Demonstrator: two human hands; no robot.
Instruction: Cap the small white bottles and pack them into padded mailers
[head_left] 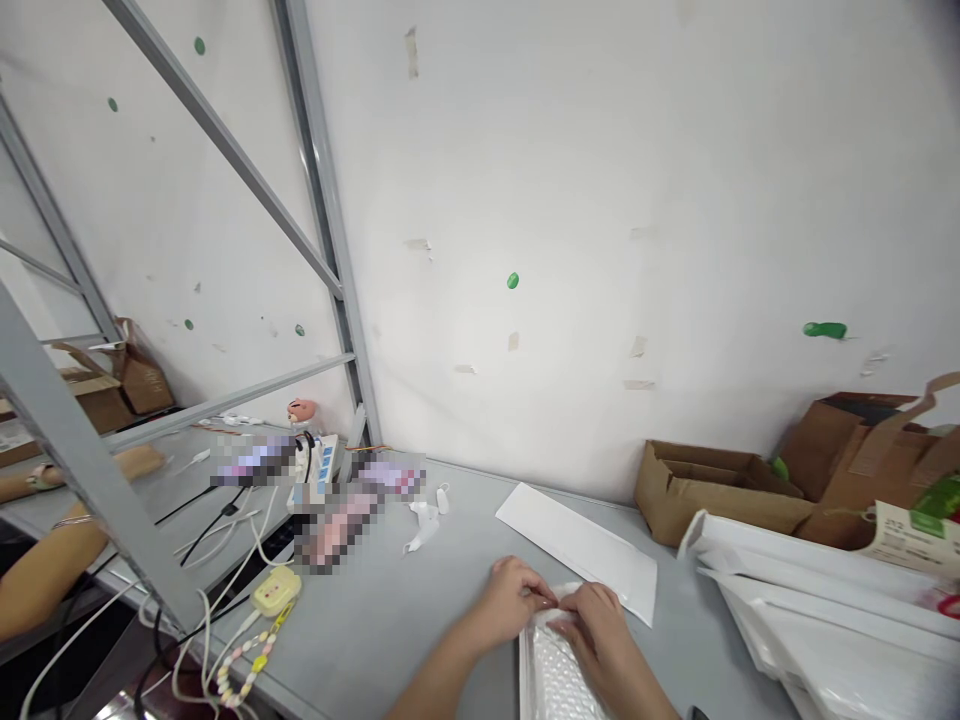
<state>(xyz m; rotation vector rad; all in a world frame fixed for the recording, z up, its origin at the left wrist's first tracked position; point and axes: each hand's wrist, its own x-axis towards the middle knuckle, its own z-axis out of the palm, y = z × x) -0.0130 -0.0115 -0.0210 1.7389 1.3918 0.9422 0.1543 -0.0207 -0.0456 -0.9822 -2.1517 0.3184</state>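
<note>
A sheet of clear bubble wrap (559, 670) lies at the front of the grey table (420, 610), over something flat and white whose edge shows on its left. My left hand (514, 600) pinches the wrap's far edge between thumb and fingers. Close beside it, my right hand (600, 630) also grips that edge, its fingers bent and the fingertips nearly meeting the left ones. What lies under the wrap is mostly hidden. Just beyond my hands rests a flat white packet (581, 550), set at a slant.
White padded envelopes (840, 620) are piled at the right, before an open cardboard box (712, 485) and a brown paper bag (847, 450). On the left are cables, a power strip (319, 470), a yellow case (276, 592) and a metal post (97, 450). Another person's arm (56, 570) reaches in beyond it.
</note>
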